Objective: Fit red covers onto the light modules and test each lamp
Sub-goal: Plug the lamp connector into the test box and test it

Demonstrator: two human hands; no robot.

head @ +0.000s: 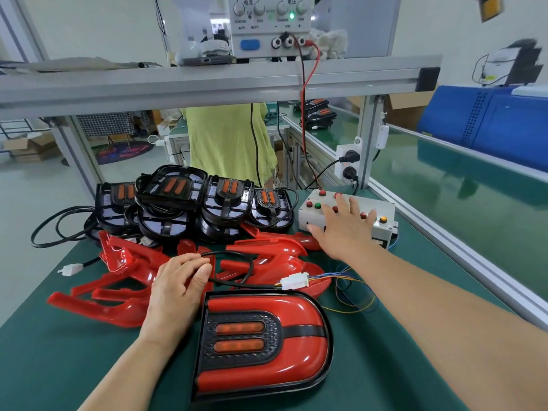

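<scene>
The covered lamp [264, 342] lies face up on the worktop [74, 366], nearest the person. It appears light and rigid. The glossy red shell is probably slippery and easily scratched, so it is best taken by the black rim at both long sides and never lifted by its lead. Just beyond, the left hand [178, 286] curls round the black cable [231, 252], which ends in the white connector [295, 281]. Farther off, the right hand [344, 229] lies spread, fingers straight, on the test box [382, 209].
</scene>
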